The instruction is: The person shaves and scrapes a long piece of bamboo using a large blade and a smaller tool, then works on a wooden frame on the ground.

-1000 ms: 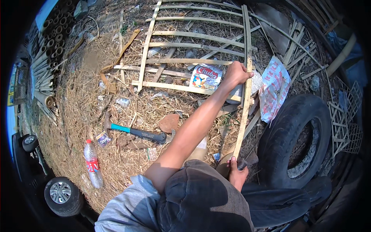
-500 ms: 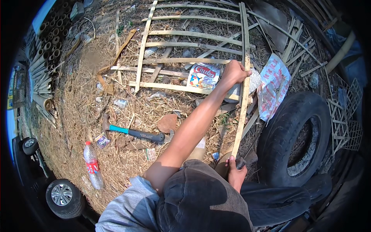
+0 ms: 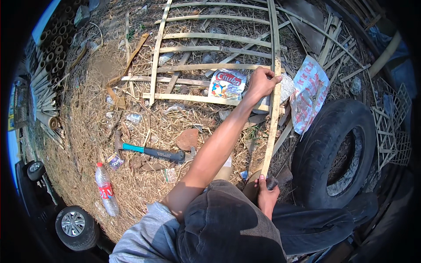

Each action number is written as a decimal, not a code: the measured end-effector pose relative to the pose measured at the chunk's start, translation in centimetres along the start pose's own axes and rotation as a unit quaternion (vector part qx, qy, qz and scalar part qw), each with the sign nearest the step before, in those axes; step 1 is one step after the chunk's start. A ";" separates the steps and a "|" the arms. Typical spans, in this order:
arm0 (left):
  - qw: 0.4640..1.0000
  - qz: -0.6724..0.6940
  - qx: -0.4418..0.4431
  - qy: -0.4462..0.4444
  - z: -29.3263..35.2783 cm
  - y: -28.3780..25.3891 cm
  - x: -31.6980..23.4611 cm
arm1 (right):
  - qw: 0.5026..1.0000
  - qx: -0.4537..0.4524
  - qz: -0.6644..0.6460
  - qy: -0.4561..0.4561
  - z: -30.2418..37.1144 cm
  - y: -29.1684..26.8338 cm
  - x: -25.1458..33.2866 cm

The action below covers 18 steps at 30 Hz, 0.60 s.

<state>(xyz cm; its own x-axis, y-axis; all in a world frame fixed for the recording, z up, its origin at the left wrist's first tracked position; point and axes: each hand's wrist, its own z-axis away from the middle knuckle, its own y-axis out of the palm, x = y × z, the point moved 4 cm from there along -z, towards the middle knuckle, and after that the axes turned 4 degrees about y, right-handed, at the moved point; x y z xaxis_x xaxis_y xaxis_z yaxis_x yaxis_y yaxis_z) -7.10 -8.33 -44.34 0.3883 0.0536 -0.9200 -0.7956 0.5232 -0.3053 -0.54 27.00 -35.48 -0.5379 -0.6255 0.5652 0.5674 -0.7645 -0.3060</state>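
Note:
A lattice frame of split bamboo slats (image 3: 210, 66) lies on the ground ahead of me, its cross slats running between two long uprights. Along its right upright lies a long pale bamboo strip (image 3: 272, 127), reaching back toward my knees. My left hand (image 3: 262, 83) is closed in a pinch at that strip, beside the lattice. Lower down, my right hand (image 3: 267, 198) grips the strip's near end, thumb on top. Close to its fingers is a dark rounded object (image 3: 272, 183) whose kind I cannot make out. A claw hammer (image 3: 151, 151) with a teal and black handle rests left of my arm.
An old tyre (image 3: 333, 155) lies at the right, beside a printed plastic sheet (image 3: 309, 94). A snack wrapper (image 3: 226, 84) sits against the slats. To the left are a plastic bottle (image 3: 105, 189), stacked bamboo poles (image 3: 48, 87) and a vehicle wheel (image 3: 74, 224). Dry straw covers the ground.
The view has shifted slightly, so the lattice appears a little farther left. Both hands keep their hold on the bamboo strip.

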 end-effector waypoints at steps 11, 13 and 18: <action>0.998 -0.015 -0.006 0.053 0.2 -0.1 0.4 | 1.000 -0.007 -0.010 0.001 0.8 0.4 0.1; 0.998 -0.015 -0.007 0.060 0.3 -0.3 0.2 | 1.000 -0.021 -0.002 -0.001 1.0 0.4 0.1; 0.997 -0.006 0.001 0.073 0.5 -0.6 0.3 | 0.999 -0.048 0.005 -0.025 1.5 0.4 -0.6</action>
<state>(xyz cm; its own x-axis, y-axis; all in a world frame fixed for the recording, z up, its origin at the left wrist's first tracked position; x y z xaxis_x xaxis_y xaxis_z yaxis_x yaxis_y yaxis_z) -6.25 -8.22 -44.31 0.3263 -0.0772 -0.9421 -0.7898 0.5253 -0.3166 0.95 27.25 -34.79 -0.4989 -0.6263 0.5991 0.5095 -0.7711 -0.3818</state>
